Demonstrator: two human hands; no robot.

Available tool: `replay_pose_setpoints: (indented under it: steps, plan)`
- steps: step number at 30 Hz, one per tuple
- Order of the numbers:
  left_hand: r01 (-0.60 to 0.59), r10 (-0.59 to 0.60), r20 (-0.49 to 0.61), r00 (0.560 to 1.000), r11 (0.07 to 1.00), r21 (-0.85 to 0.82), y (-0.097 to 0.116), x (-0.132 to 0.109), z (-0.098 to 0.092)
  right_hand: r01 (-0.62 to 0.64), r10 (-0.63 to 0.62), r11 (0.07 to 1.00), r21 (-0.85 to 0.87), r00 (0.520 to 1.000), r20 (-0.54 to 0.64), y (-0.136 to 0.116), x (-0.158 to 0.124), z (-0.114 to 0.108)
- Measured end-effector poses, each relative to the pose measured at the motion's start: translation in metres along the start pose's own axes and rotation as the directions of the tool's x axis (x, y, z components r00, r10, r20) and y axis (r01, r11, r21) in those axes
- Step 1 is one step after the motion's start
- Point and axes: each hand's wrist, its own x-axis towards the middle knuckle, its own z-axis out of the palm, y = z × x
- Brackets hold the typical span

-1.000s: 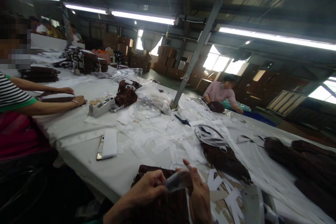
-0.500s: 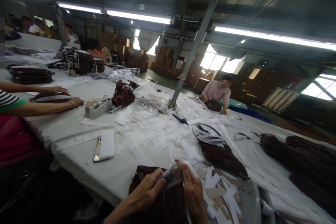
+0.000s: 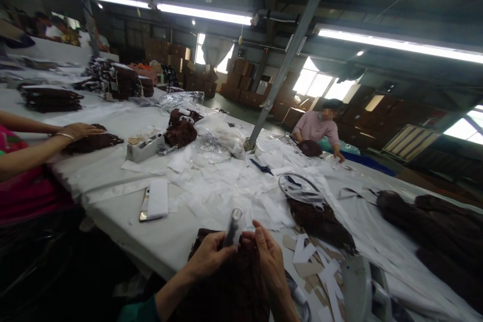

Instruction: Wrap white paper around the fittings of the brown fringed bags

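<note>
My left hand (image 3: 209,256) and my right hand (image 3: 266,256) are both pinched on a small clear strip (image 3: 233,227) that stands up between them, near the table's front edge. Below the hands lies a dark brown fringed cloth (image 3: 226,287), spilling over the table edge toward me. Which part of the strip each finger grips is blurred.
The white table (image 3: 113,176) is strewn with white paper scraps (image 3: 226,186), a phone under a white pad (image 3: 154,201), a tape dispenser (image 3: 145,147), clear bags (image 3: 215,141) and more brown cloth (image 3: 320,221). A co-worker's arms (image 3: 45,141) rest at the left; another person (image 3: 319,128) works across the table. A steel post (image 3: 279,75) rises mid-table.
The clear strip has swung from lying sideways between my hands to standing upright. The co-worker at the left has shifted both hands onto a brown cloth.
</note>
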Motion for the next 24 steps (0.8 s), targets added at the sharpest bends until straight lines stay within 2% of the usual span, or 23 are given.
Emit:
replay_pose_setpoints:
  steps: [2,5,8,11,15,19,21,24]
  plan:
    - [0.013,-0.014,-0.024,1.0,0.999,-0.041,-0.001,0.002,-0.001,-0.002,0.003,0.998,-0.062,1.0,0.006,0.006,-0.008,0.002]
    - [-0.001,-0.001,-0.023,1.0,0.995,-0.095,0.001,0.005,-0.001,0.175,-0.187,0.936,-0.306,0.982,-0.01,0.016,-0.022,0.006]
    - [-0.005,0.009,0.021,1.0,0.985,-0.175,0.003,0.006,0.001,0.396,-0.424,0.768,-0.503,0.903,0.064,0.027,-0.028,0.007]
    - [0.057,-0.055,0.014,0.998,0.975,-0.216,0.004,0.008,0.001,0.546,-0.575,0.6,-0.585,0.803,0.159,0.035,-0.024,0.006]
    - [0.134,-0.13,0.031,0.991,0.976,-0.17,0.002,0.009,-0.004,0.643,-0.652,0.455,-0.616,0.712,0.262,0.036,-0.016,0.008]
    - [0.132,-0.127,0.049,0.991,0.984,-0.118,0.0,0.012,-0.01,0.696,-0.692,0.385,-0.606,0.652,0.308,0.034,-0.011,0.012]
    - [0.135,-0.13,0.053,0.99,0.986,-0.1,0.001,0.014,-0.012,0.701,-0.701,0.37,-0.61,0.641,0.312,0.035,-0.01,0.013]
    - [0.142,-0.138,0.052,0.989,0.986,-0.083,0.0,0.014,-0.013,0.69,-0.691,0.36,-0.628,0.649,0.318,0.037,-0.009,0.013]
